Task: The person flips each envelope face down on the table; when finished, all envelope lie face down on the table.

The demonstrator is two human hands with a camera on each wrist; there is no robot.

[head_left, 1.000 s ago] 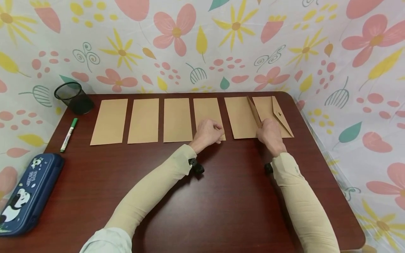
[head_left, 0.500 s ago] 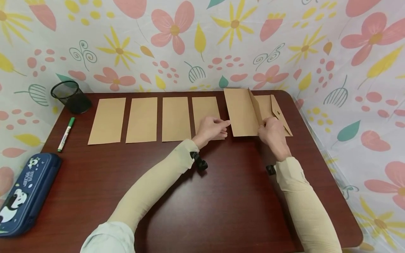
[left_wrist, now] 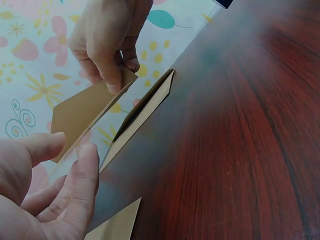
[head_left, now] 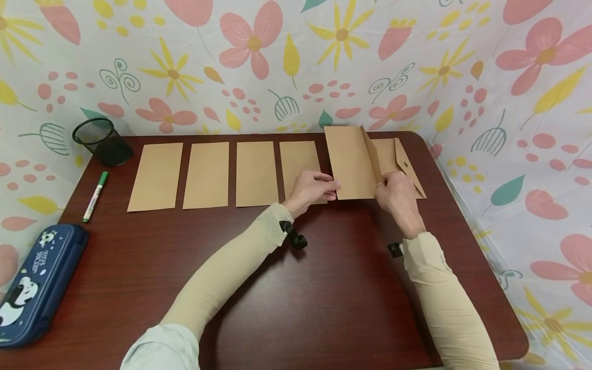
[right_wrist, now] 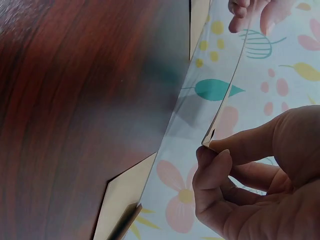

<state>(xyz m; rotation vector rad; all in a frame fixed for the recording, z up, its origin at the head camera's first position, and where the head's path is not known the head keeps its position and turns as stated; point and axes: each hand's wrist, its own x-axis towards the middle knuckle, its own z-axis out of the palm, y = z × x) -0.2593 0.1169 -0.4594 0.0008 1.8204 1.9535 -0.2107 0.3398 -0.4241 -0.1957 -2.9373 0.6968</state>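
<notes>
A kraft-paper envelope (head_left: pixel 349 164) is raised off the table at the back right, its flap (head_left: pixel 371 154) standing up along the right side. My right hand (head_left: pixel 399 198) pinches its lower right corner at the flap between thumb and fingers, as the right wrist view shows of the envelope's thin edge (right_wrist: pixel 220 117). At the opposite side, my left hand (head_left: pixel 312 189) pinches the lower left edge; in the left wrist view, the thumb and fingers of that hand (left_wrist: pixel 50 195) lie either side of it. Beneath and right, another envelope (head_left: pixel 385 151) lies with its flap half raised.
Several flat kraft envelopes (head_left: pixel 205 174) lie in a row leftward along the table's (head_left: pixel 277 288) back edge. A black mesh pen cup (head_left: pixel 113 149), a green-capped marker (head_left: pixel 95 196) and a blue panda pencil case (head_left: pixel 43 282) stand or lie at left. Flowered cloth (head_left: pixel 296 67) hangs behind.
The envelope has risen from the table, held by my right hand. My left hand has moved right from above the neighbouring envelope and taken hold of the raised one's left edge.
</notes>
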